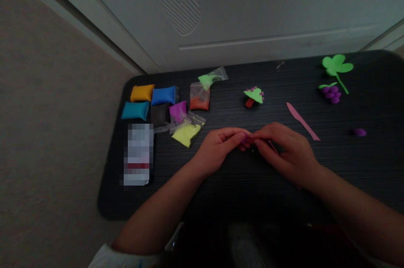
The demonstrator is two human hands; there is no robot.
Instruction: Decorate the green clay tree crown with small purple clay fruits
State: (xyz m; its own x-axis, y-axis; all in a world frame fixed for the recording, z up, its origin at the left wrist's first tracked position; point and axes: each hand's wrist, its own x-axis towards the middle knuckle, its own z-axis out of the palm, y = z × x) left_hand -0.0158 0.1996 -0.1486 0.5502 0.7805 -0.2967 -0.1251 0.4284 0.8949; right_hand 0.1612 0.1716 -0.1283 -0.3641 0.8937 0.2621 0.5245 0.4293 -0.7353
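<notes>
Over the front middle of the black table, my left hand (221, 144) pinches a small lump of purple clay (244, 137) between thumb and fingers. Most of the lump is covered by those fingers. My right hand (288, 154) meets it from the right, thumb and forefinger pressed together at the lump's edge; what they hold is too small to make out. A pink plastic clay knife (301, 120) lies just beyond the right hand. Behind both hands stands a small clay piece with a green top (255, 94), purple dots and a red-brown stem.
Bags of coloured clay, among them yellow (187, 134), blue (163, 96) and orange-red (199, 102), lie at the left beside a blurred pale object (137, 154). At the right are a green clay leaf shape (337, 65), purple clay grapes (331, 93) and a purple oval (360, 132).
</notes>
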